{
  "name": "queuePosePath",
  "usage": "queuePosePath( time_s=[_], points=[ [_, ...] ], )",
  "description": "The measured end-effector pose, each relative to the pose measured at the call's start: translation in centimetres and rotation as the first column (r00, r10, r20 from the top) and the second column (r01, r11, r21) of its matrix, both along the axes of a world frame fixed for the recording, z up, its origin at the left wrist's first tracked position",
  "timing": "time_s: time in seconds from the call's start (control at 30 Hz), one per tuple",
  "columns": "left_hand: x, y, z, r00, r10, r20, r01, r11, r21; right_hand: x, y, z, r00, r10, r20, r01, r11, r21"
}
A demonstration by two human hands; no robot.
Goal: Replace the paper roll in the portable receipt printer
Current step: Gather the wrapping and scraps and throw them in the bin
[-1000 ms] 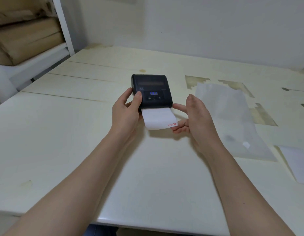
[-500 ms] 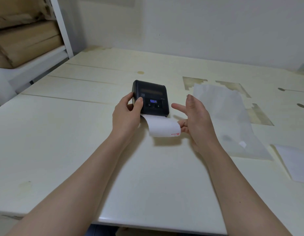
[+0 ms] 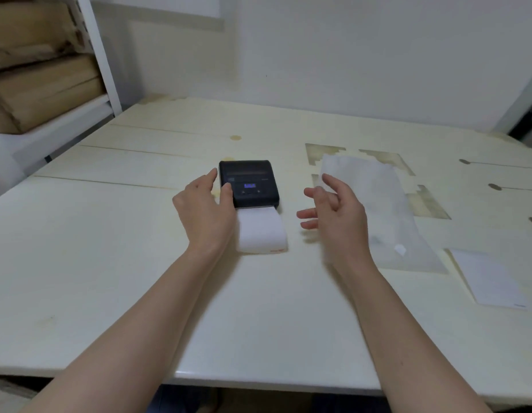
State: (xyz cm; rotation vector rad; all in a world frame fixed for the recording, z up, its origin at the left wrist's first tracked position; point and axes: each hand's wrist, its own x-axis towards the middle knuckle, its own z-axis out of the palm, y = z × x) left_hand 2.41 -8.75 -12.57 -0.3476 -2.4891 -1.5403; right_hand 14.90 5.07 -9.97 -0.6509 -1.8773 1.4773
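Observation:
A small black receipt printer (image 3: 250, 182) lies flat on the cream table (image 3: 109, 263), its blue display lit. A curled strip of white paper (image 3: 261, 231) with red print at its end hangs out of the printer's near edge onto the table. My left hand (image 3: 206, 210) rests at the printer's left side, thumb touching its near left corner and fingers spread along the side. My right hand (image 3: 333, 213) hovers open to the right of the paper, fingers apart, touching nothing.
A clear plastic bag (image 3: 375, 210) lies flat to the right of my right hand. A white sheet (image 3: 488, 278) lies near the right front edge. White shelving (image 3: 100, 55) with brown parcels (image 3: 41, 93) stands at the far left.
The printer has been set down flat on the table. My right hand let go of the paper end and moved away to the right. My left hand loosened its hold.

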Motion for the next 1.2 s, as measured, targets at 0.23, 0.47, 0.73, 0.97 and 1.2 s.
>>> queuePosePath(
  time_s=[0.23,0.47,0.73,0.97,1.2],
  points=[
    [5.3,5.4,2.6,0.965,-0.154,-0.214,0.133,0.985,-0.108,7.3,6.9,0.3,0.857,-0.495,0.143,0.442,0.848,0.292],
    [10.7,11.0,1.9,0.935,-0.347,0.073,0.354,0.903,-0.245,14.7,11.8,-1.1,0.304,-0.652,0.695,0.346,0.755,0.557],
    [10.3,13.2,1.2,0.916,-0.333,0.224,0.393,0.859,-0.329,17.0,12.6,-0.2,0.679,-0.512,0.526,0.442,0.857,0.263],
    [11.3,11.5,0.8,0.887,-0.413,0.208,0.455,0.858,-0.237,16.6,11.3,1.4,0.926,-0.307,0.221,0.338,0.933,-0.121],
    [13.5,9.2,0.6,0.882,-0.450,0.141,0.470,0.866,-0.172,15.9,10.5,0.5,0.959,-0.258,0.120,0.284,0.888,-0.362]
  ],
)
